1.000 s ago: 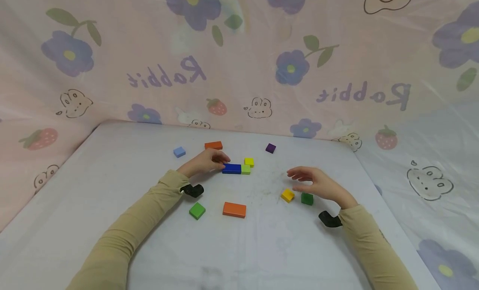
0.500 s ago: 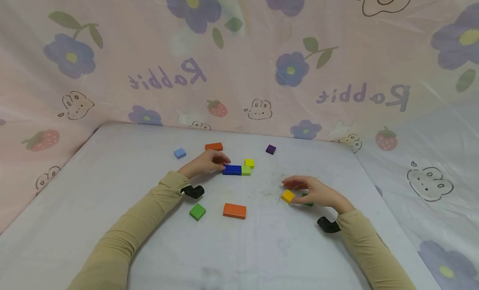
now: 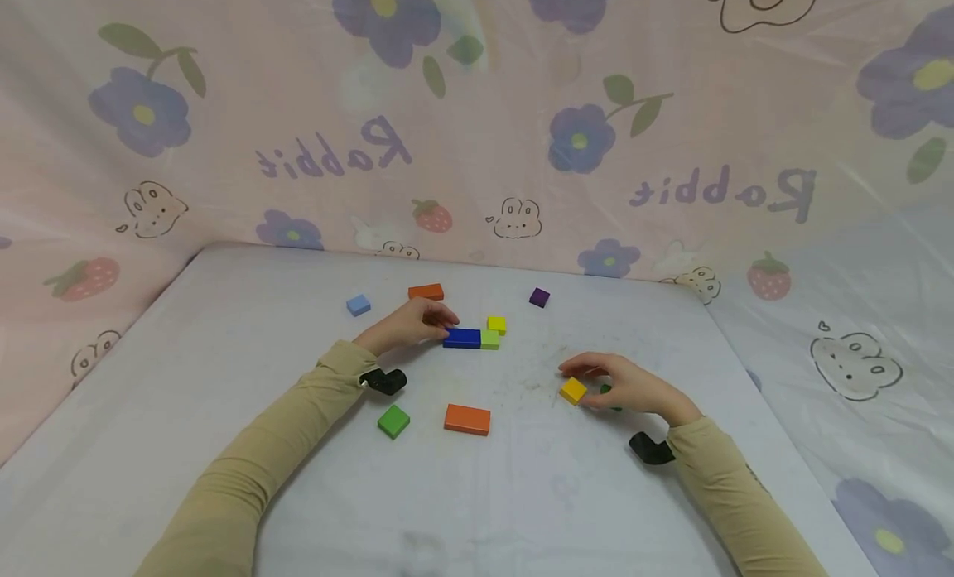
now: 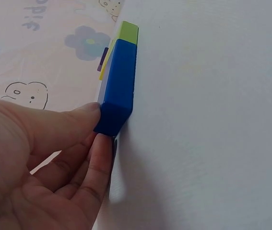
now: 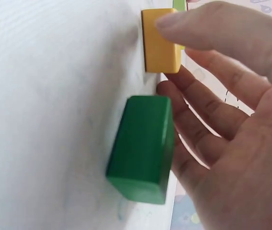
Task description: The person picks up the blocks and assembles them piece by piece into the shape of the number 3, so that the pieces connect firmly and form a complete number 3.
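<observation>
In the head view, my left hand (image 3: 411, 322) holds the left end of a long blue block (image 3: 463, 338). The left wrist view shows the thumb against the end of this blue block (image 4: 118, 86), fingers curled below and behind. A lime-green block (image 3: 489, 339) lies end to end with the blue one. My right hand (image 3: 633, 384) curls round an orange-yellow block (image 3: 573, 391), its thumb on one face of that yellow block (image 5: 156, 45) in the right wrist view. Under the palm stands a dark green block (image 5: 143, 146), partly hidden in the head view.
A bright yellow block (image 3: 496, 324) sits just behind the lime-green one. Farther back are a red-orange block (image 3: 426, 292), a light blue block (image 3: 358, 305) and a purple block (image 3: 540, 297). Nearer lie a green block (image 3: 393, 421) and an orange block (image 3: 467, 420). Printed cloth walls surround the table.
My right hand has come down and slightly left, its thumb and fingers closing round the orange-yellow block and covering much of the dark green one. My left hand stays put.
</observation>
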{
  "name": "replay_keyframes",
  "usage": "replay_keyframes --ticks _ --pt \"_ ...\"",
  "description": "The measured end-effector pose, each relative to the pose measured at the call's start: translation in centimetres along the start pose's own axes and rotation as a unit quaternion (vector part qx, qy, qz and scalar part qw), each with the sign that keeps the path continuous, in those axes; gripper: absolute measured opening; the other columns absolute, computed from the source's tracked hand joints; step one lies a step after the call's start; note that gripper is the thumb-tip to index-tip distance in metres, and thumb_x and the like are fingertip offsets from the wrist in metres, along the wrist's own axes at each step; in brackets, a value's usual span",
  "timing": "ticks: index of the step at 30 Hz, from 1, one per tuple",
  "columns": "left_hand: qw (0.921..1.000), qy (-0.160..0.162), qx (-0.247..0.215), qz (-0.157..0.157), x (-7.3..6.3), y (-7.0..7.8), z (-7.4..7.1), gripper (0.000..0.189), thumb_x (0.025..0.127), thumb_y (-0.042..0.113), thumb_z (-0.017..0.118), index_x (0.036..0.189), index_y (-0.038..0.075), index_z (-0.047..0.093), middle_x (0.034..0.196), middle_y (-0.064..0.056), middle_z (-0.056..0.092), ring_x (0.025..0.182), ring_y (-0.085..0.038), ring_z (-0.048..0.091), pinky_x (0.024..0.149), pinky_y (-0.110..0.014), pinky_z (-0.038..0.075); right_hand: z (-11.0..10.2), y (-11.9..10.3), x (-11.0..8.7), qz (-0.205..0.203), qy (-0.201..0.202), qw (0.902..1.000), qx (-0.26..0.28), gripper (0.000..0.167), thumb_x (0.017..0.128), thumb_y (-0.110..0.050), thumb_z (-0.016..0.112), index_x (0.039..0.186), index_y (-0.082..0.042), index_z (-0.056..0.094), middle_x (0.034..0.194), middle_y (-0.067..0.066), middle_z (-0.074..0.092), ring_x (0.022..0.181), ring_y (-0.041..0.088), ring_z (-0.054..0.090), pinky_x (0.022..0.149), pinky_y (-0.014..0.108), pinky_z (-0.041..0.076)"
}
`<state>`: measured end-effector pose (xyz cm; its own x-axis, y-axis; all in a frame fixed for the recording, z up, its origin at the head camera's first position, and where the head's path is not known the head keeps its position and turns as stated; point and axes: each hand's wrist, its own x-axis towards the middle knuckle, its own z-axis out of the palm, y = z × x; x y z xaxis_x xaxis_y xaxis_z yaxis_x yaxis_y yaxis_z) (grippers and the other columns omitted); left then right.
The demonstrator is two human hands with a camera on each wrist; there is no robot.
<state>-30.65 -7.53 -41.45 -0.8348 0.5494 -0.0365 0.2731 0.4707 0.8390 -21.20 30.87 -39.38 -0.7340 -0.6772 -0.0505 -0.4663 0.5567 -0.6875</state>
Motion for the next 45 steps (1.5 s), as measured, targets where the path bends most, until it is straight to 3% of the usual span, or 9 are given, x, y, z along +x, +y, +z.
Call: replay_keyframes --ticks 13,23,28,45 --pt "0.9999 0.000 0.014 0.007 -0.07 0.15 -0.32 0.026 0.090 0.001 0.063 0.116 0.004 0.066 0.111 -0.006 0.066 0.104 -0.022 0.058 0.095 -0.036 0.045 -0.19 0.06 0.44 -0.012 -0.004 0.9999 -0.009 0.043 0.085 -0.004 0.070 0.126 -0.005 0.056 0.126 0.006 0.058 0.112 0.022 0.053 0.096 0.047 0.042" --pt "1.0000 0.001 0.005 -0.005 0.05 0.02 -0.10 0.026 0.090 0.001 0.064 0.116 0.004 0.066 0.110 -0.006 0.066 0.095 -0.020 0.059 0.089 -0.033 0.048 0.07 0.02 0.50 -0.011 -0.006 0.9999 0.001 0.042 0.085 -0.006 0.071 0.124 -0.004 0.057 0.125 0.009 0.058 0.112 0.028 0.053 0.095 0.051 0.041" --pt "1.0000 0.000 0.008 -0.004 -0.03 0.01 -0.04 0.026 0.090 0.001 0.064 0.116 0.005 0.067 0.110 -0.005 0.066 0.099 -0.019 0.058 0.092 -0.034 0.046 0.23 0.18 0.49 -0.011 -0.004 0.9999 -0.004 0.038 0.086 -0.006 0.071 0.122 -0.006 0.058 0.122 0.007 0.059 0.109 0.026 0.054 0.094 0.049 0.043" --pt "1.0000 0.000 0.000 -0.001 -0.01 -0.06 -0.01 0.026 0.089 0.001 0.065 0.115 0.004 0.067 0.108 -0.006 0.067 0.091 -0.019 0.059 0.085 -0.030 0.049 0.08 0.05 0.81 -0.012 0.005 0.9997 -0.022 0.029 0.085 -0.011 0.073 0.112 -0.011 0.061 0.113 0.002 0.062 0.102 0.022 0.055 0.090 0.045 0.046"
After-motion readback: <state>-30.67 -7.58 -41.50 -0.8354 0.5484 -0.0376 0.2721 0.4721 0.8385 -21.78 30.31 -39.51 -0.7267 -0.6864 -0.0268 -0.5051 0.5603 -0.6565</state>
